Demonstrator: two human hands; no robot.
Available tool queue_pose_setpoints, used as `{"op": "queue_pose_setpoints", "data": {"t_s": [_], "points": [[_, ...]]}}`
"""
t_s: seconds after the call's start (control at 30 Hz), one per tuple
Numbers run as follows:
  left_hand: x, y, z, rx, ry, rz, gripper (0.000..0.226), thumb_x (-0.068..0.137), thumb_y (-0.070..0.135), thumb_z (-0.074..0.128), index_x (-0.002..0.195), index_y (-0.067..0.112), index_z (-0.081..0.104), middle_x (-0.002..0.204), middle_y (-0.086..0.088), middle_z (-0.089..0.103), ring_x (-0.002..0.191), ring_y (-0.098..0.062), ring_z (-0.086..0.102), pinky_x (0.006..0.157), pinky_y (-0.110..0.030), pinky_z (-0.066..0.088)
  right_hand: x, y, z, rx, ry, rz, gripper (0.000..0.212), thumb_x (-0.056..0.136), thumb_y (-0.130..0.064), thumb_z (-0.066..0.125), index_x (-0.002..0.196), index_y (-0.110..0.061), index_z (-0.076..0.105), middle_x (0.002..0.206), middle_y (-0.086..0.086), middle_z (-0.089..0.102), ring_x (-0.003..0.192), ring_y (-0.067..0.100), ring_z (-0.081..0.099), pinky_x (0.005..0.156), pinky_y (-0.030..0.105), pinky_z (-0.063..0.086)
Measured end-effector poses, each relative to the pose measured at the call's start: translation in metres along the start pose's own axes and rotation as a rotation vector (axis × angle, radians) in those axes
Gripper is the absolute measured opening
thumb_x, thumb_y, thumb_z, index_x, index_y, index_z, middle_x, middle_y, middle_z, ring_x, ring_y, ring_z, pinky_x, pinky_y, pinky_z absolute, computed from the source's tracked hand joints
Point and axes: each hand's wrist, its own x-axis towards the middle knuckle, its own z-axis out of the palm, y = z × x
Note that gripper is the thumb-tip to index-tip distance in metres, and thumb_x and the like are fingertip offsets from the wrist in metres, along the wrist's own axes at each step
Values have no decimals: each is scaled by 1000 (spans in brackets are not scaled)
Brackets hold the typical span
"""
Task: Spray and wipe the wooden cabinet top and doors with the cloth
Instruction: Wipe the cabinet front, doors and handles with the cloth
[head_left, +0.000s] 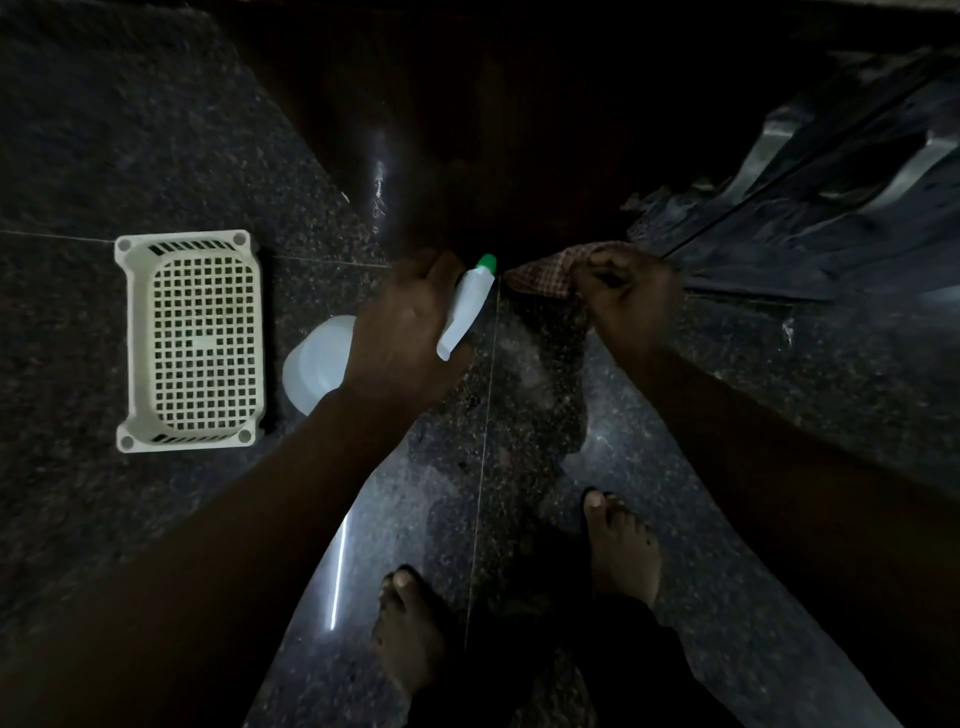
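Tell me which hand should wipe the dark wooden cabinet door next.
Right. The right hand grips the checked reddish cloth at the foot of the dark wooden cabinet door. The left hand is occupied, holding the white spray bottle with the green nozzle.

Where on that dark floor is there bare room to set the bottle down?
Bare granite floor lies beyond the white lattice plastic basket and between the arms, ahead of the bare feet. Crowded: the foot of the dark cabinet, where the left hand grips the green-tipped white spray bottle, the right hand the checked cloth.
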Motion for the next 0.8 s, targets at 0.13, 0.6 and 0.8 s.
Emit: {"op": "queue_pose_setpoints", "data": {"t_s": [0.13,0.6,0.8], "points": [[1,7,0,3,18,22,32,74,13,51,102,-2,58,95,-15,58,77,-27,55,58,-30,38,2,9,-6,-55,-79,-24,11,87,-20,72,78,-14,74,69,-20,58,63,-5,57,63,9,40],[22,40,-1,46,15,110,33,70,4,60,102,-2,57,95,-15,59,84,-31,55,60,-32,35,3,23,-30,-157,-114,-17,35,90,-38,64,93,-6,78,88,7,77,79,21,72,70,40,59],[26,50,7,68,-38,164,32,69,4,62,100,-1,56,95,-16,58,84,-34,56,56,-34,40,1,29,-26,-161,-90,-20,38,91,-42,61,95,-8,78,91,9,78,80,23,73,71,40,58]]}}
